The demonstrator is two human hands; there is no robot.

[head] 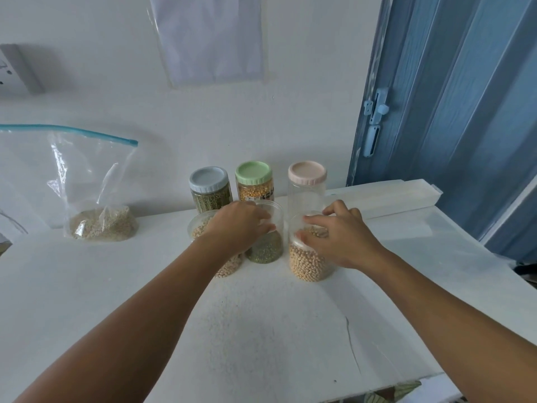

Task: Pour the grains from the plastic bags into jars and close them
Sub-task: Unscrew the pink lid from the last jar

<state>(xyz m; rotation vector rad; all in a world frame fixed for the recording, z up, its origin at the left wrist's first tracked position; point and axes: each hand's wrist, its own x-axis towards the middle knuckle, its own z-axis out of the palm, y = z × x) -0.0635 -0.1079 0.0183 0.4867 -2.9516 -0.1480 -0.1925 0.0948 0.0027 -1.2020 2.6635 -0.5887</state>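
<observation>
Head view: left hand (242,225) fingers curled over open green-grain jar (266,245); right hand (338,237) grips rim of soybean jar (311,261) beside it. Likely rigid, slick, bottom-heavy; hold walls. Bag (96,205) far left, floppy.

A white wall (290,82) backs the white table (261,330); a blue folding door (465,82) stands right.

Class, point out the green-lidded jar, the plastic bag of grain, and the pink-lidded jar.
green-lidded jar (253,172): head view, on its lid.
plastic bag (100,226): head view, on the grain inside.
pink-lidded jar (307,171): head view, on its lid.
</observation>
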